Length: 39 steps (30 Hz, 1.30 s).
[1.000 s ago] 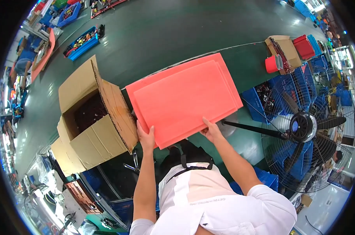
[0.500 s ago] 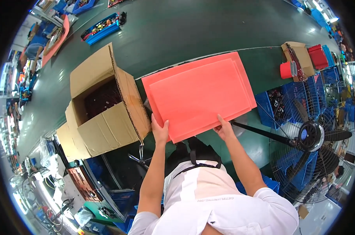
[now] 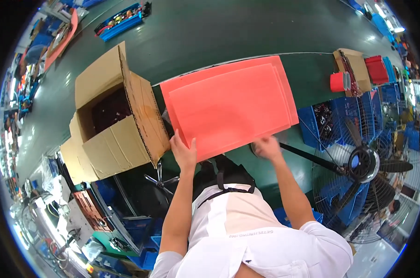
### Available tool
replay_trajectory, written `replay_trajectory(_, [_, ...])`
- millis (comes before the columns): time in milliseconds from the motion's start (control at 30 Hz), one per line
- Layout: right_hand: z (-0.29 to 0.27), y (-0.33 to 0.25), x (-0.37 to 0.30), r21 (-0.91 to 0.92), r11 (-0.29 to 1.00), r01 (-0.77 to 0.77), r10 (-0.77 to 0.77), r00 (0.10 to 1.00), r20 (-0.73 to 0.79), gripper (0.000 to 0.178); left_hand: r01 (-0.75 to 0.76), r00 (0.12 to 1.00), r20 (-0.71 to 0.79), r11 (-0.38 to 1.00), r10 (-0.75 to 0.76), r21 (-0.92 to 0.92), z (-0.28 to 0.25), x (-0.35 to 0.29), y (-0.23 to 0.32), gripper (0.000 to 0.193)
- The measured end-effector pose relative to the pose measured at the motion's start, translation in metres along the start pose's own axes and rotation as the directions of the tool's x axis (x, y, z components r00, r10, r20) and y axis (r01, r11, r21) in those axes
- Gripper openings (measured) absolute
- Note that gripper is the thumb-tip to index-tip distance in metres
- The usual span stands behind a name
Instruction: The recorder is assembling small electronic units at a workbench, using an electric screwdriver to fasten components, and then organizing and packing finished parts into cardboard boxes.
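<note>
Stack of red sheets (image 3: pixel 228 109) is in front of the person, just right of an open cardboard box (image 3: pixel 145 116); smaller sheets on top of a larger one, edges not flush. Left hand grip (image 3: pixel 184 152) is closed on the stack's near-left corner, thumb on the upper face. Right hand grip (image 3: pixel 267 148) is at the near edge toward the right corner, motion-blurred, can't tell if it grasps the sheets or is loose. Can't tell what bears the stack from below either. Box has flaps out, dark stuff inside, too small to make out. Right side: big wire-caged fan (image 3: pixel 363 164), blue bin (image 3: pixel 307 127) with dark parts near it. Upper left: blue tray (image 3: pixel 119 31) of mixed small parts on the green floor (image 3: pixel 219 32). Upper right: second carton (image 3: pixel 358 69) beside a red bin (image 3: pixel 376 70). Star-shaped metal base (image 3: pixel 159 182) shows near the left forearm
</note>
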State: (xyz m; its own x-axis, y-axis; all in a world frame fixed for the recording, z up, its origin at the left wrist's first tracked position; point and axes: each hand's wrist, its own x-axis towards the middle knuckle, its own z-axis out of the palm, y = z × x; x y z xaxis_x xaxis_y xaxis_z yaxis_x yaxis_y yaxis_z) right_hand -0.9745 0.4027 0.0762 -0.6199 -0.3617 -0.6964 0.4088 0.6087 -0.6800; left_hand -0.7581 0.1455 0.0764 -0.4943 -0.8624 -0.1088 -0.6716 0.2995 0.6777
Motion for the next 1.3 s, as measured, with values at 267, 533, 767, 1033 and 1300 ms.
replay_trajectory(267, [-0.04, -0.05, 0.104, -0.824, 0.555, 0.114, -0.618, 0.72, -0.316, 0.105, 0.108, 0.994, -0.049, 0.97, -0.1, 0.22, -0.01, 0.009, 0.014, 0.062])
replay_trajectory(533, [-0.065, -0.054, 0.107, -0.874, 0.485, 0.006, -0.573, 0.757, -0.313, 0.09, 0.185, 0.981, 0.1, 0.959, -0.167, -0.213, 0.006, -0.003, 0.046, 0.016])
replay_trajectory(767, [-0.029, -0.186, -0.041, -0.665, 0.304, 0.682, -0.919, 0.025, -0.394, 0.032, -0.778, 0.62, -0.608, 0.489, 0.496, -0.394, -0.226, -0.018, 0.19, 0.048])
replay_trajectory(1033, [0.252, -0.208, -0.242, 0.097, -0.086, 0.992, -0.761, -0.128, 0.636, 0.023, -0.537, 0.139, -0.945, 0.779, -0.298, -0.324, -0.422, -0.248, -0.067, 0.111])
replay_trajectory(1300, [0.445, -0.061, -0.347, -0.031, -0.057, 0.998, 0.306, 0.047, 0.951, 0.034, 0.122, -0.76, -0.509, 0.682, -0.403, -0.721, -0.17, -0.513, -0.306, 0.027])
